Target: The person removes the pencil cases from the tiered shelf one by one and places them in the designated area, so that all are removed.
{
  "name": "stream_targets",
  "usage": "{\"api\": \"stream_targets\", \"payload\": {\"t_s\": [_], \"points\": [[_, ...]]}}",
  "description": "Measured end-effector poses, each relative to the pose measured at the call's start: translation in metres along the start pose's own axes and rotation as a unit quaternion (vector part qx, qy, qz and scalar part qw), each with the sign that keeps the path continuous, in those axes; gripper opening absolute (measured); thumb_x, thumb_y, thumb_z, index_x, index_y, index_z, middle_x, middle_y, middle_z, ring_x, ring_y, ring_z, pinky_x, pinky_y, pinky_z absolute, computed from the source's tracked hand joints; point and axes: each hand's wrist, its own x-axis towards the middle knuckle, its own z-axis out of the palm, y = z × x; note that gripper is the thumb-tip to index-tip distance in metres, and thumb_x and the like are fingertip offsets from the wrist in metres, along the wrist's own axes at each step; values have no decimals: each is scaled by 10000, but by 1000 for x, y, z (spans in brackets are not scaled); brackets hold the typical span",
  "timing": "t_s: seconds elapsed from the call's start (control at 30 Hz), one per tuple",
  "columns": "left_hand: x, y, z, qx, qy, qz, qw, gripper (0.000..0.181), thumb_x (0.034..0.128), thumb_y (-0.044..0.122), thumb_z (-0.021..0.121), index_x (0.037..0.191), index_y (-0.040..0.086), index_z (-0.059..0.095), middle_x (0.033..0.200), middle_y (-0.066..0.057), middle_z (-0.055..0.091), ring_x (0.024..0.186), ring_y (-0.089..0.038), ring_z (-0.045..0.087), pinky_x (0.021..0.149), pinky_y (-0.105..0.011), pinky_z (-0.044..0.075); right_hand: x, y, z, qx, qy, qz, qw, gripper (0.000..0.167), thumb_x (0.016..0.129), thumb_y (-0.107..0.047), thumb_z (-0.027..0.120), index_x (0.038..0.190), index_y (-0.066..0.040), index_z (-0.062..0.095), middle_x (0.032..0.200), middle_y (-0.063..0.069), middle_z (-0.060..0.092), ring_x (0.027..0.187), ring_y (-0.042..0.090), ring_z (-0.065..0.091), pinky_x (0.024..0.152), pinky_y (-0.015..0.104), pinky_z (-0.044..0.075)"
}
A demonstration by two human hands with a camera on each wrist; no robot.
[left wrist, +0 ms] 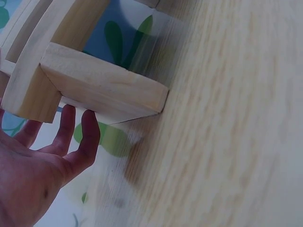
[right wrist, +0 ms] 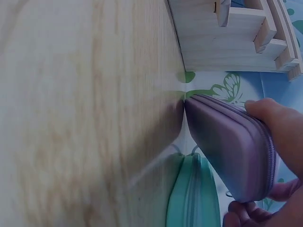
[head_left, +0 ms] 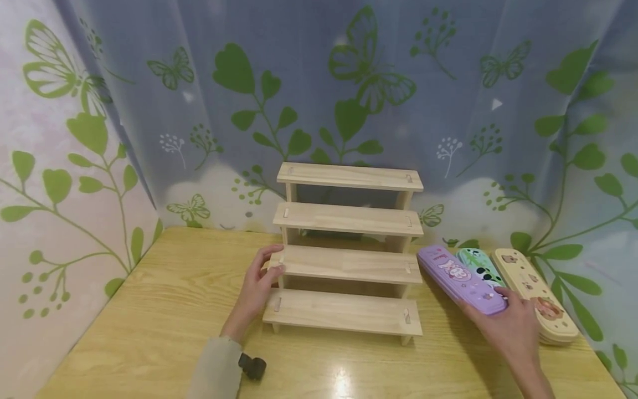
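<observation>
A four-tier stepped wooden display stand (head_left: 344, 263) stands on the table. My left hand (head_left: 258, 288) holds its left side at the second tier from the bottom, thumb on the board's end; in the left wrist view the fingertips (left wrist: 90, 123) reach beneath that end. My right hand (head_left: 515, 330) grips a zipped purple pencil case (head_left: 451, 271) with a cartoon print by its near end. In the right wrist view the purple case (right wrist: 222, 146) tilts, near end raised off the table, far end low. A green panda-print pencil case (head_left: 476, 260) lies beside it, partly hidden by the hand.
To the right lies a yellow bear-print pencil case (head_left: 513, 266), partly behind my right hand. Patterned curtain (head_left: 319, 83) closes off the back and both sides. Wood-grain table (head_left: 164, 310) extends left and in front of the stand.
</observation>
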Motion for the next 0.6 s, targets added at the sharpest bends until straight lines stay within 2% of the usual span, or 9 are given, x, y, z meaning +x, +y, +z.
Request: {"api": "stream_targets", "payload": {"t_s": [0.17,0.3,0.4,0.6], "points": [[0,1,0,-21,-5,-11,10000,409,1023,153,558,1424,224,520,1448,-132,493,1074,-304,643,832,-385,600,-4,3,-3,-138,-128,-376,9991,856,728,-407,873,1337,99,547,1157,396,567,1035,491,521,780,539,409],[0,1,-1,-19,-2,20,10000,407,1023,145,555,1423,212,521,1447,-135,496,1074,-301,642,839,-374,594,-9,5,-7,-339,-384,-779,9956,852,723,-386,874,1331,111,544,1117,397,580,991,483,558,739,504,431],[-1,1,0,-13,1,40,10000,407,1022,142,553,1423,206,522,1446,-135,496,1075,-298,642,843,-376,593,-14,6,-9,-412,-550,-914,9934,860,724,-366,873,1351,108,525,1123,398,569,984,479,563,742,513,445],[0,1,0,-43,-9,69,10000,411,1019,134,552,1424,196,521,1447,-142,491,1076,-300,644,857,-389,595,-22,5,-7,-287,-324,-1016,9939,774,691,-393,916,1197,103,605,991,298,670,849,344,618,658,363,430]]}}
